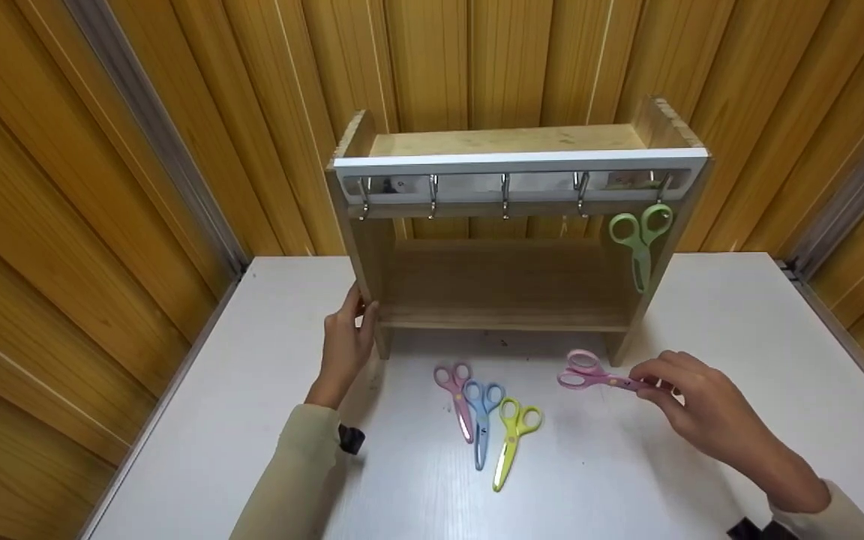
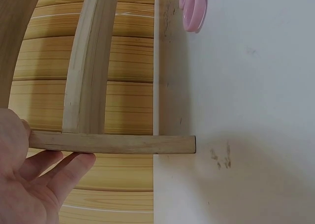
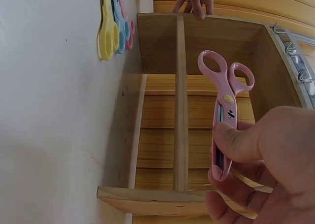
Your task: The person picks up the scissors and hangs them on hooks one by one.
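Note:
My left hand grips the left side panel of a wooden shelf, thumb at the front edge and fingers on the outer face. In my right hand a pair of pink scissors is pinched by the blade end, its handle loops pointing left, in front of the shelf's right leg. Green scissors hang by a handle loop from the rightmost hook. On the table before the shelf lie another pair of pink scissors, blue scissors and yellow scissors, side by side with handles toward the shelf.
A metal rail with several hooks runs along the shelf's upper front. The shelf stands on a white table against wood-patterned wall panels. Grey metal posts mark the corners.

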`<state>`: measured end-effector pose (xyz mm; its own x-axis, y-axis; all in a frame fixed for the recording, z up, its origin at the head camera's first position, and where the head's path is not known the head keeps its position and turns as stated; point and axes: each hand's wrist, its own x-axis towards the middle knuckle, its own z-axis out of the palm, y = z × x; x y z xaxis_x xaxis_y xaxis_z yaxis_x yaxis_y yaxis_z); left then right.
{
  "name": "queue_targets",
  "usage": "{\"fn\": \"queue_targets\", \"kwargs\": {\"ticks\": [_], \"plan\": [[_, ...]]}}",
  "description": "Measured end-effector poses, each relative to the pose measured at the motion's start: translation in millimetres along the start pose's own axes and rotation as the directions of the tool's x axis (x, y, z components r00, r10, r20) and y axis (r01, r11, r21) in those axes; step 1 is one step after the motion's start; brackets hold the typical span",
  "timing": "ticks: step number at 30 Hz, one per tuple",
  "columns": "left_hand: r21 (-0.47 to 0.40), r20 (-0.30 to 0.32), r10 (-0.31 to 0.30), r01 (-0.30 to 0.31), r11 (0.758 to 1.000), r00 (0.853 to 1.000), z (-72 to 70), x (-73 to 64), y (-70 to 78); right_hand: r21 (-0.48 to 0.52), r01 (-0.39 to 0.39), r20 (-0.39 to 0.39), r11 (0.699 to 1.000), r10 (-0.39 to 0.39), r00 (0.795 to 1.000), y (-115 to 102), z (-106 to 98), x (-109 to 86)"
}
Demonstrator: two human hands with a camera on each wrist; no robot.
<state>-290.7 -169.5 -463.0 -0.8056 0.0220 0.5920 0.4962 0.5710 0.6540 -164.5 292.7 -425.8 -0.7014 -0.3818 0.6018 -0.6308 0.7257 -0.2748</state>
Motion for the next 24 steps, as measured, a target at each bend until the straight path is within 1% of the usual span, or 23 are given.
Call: {"fn": "queue_targets", "kwargs": {"ticks": [4, 10, 13, 17, 24], "plan": [[0.004, -0.005, -0.005, 0.005, 1.000, 1.000, -0.6, -0.3, -0.7, 0.018, 0.010, -0.052, 1.000, -0.009, 0.999, -2.5, -1.2, 7.2], [0.003, -0.003, -0.014, 0.014, 1.000, 1.000, -1.6, -0.5, -0.7, 0.041, -0.036, -0.083, 0.999, 0.039, 0.996, -6.0, -3.2, 17.0], [0.002, -0.001, -0.021, 0.021, 1.000, 1.000, -2.1, -0.8, -0.6, 0.057, -0.042, -0.098, 0.997, 0.048, 0.994, -7.5, -3.6, 21.9], [0.006, 0.003, -0.032, 0.032, 0.999, 0.999, -2.5, -0.7, -0.2, 0.080, -0.023, -0.133, 0.997, 0.034, 0.991, -9.7, -3.1, 29.0], [0.009, -0.006, 0.008, -0.008, 1.000, 1.000, -2.6, -1.7, -0.2, 0.130, 0.012, -0.198, 0.991, 0.014, 0.980, -13.2, -1.0, 40.9]]}}
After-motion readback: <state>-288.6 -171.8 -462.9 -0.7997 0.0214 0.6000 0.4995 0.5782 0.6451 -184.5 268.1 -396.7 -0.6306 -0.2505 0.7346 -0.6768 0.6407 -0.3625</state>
